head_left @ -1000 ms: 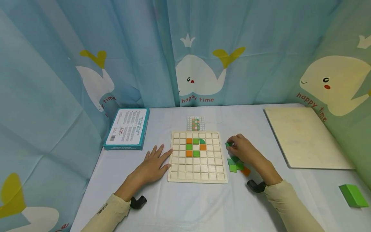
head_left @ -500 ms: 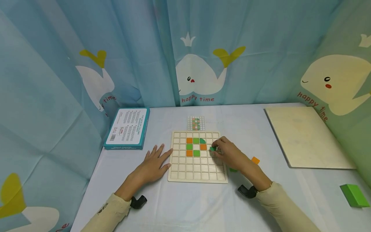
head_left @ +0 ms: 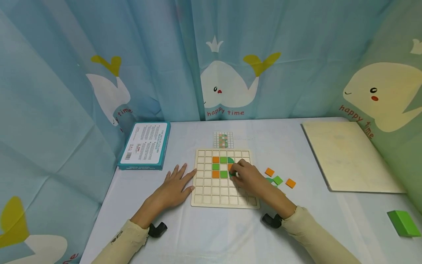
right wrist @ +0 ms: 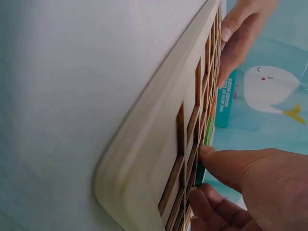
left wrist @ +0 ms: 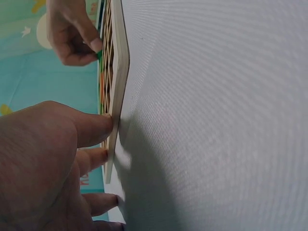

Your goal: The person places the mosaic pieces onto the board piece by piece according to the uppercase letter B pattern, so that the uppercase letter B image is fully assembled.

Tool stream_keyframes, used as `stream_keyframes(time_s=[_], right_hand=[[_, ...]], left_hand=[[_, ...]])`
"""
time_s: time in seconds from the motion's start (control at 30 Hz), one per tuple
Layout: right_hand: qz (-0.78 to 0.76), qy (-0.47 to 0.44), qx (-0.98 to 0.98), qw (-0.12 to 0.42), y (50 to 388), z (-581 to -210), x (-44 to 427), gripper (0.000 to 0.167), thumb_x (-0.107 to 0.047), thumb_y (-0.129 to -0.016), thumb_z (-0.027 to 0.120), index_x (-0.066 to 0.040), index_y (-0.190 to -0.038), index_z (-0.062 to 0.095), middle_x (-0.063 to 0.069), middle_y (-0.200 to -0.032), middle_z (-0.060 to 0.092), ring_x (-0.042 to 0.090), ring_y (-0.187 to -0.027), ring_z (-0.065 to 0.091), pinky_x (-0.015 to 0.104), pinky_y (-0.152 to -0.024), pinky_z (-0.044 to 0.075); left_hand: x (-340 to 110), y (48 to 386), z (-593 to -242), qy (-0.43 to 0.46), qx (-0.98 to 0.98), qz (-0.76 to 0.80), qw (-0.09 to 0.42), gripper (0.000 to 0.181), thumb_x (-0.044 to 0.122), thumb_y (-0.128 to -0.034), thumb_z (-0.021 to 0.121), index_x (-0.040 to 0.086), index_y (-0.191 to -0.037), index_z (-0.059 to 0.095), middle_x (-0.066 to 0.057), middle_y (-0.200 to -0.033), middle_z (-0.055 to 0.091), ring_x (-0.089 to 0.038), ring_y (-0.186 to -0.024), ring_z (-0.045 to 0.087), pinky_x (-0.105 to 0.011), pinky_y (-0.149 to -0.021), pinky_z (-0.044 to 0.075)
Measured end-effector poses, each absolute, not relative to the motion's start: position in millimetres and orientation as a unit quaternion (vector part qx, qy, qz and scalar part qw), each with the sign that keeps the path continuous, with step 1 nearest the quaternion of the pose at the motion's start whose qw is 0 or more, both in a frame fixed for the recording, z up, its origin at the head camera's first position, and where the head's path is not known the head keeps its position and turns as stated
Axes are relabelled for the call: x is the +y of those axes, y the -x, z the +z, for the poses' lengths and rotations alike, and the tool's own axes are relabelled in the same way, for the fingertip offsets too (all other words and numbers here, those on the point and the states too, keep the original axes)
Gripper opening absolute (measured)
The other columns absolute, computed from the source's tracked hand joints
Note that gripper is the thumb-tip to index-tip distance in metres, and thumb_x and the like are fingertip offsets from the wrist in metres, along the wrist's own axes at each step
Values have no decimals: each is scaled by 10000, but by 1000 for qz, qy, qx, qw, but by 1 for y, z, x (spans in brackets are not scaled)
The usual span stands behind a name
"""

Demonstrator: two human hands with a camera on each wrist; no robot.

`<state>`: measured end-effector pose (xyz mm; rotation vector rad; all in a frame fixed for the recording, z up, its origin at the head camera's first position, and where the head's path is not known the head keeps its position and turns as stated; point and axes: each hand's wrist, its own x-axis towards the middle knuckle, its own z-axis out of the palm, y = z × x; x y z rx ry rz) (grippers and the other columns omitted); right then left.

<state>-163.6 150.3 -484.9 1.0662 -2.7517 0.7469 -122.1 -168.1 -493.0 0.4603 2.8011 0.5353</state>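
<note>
A wooden grid board (head_left: 211,201) lies on the table, with orange and green tiles set in its upper cells. My right hand (head_left: 248,178) is over the board's right half and pinches a dark green tile (right wrist: 200,173) between thumb and fingers, at the cell below the right orange tile. The tile's full outline is hidden by the fingers. My left hand (head_left: 174,189) lies with fingers spread beside the board; its thumb (left wrist: 98,129) and index finger touch the left edge. Above the board is a small pattern card (head_left: 223,140) printed with a coloured grid.
Several loose tiles, among them an orange tile (head_left: 291,183) and a green tile (head_left: 278,180), lie right of the board, partly behind the right forearm. A teal box (head_left: 145,146) stands back left, a pale flat panel (head_left: 349,157) back right, a green block (head_left: 403,223) far right.
My right hand has carried the dark green tile leftward from the loose tiles onto the board. More loose tiles show beyond the forearm. The left hand has stayed in place.
</note>
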Motion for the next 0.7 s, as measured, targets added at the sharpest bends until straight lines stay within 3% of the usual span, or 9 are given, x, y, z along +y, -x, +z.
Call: stream_keyframes(time_s=[0.33,0.7], right_hand=[[277,-328,-903,-7,166,-482,150,138,20,-951,752,-10,-1075,698,127,-1036,614,250,-899,642,347,-777,588],[276,-358,-892,0,169,-480,151,216,161,-914,702,-2,-1056,692,125,-1040,642,285,-937,662,361,-811,597]], left_hand=[[-168,122,-494,-159,962,179,127,622,426,-1097,531,270,-1670,345,-169,-1757,179,-456,-1622,84,-682,-1269,126],[-168,122,-493,-159,962,182,125,622,419,-1095,535,262,-1668,352,-174,-1754,187,-452,-1623,91,-678,-1270,126]])
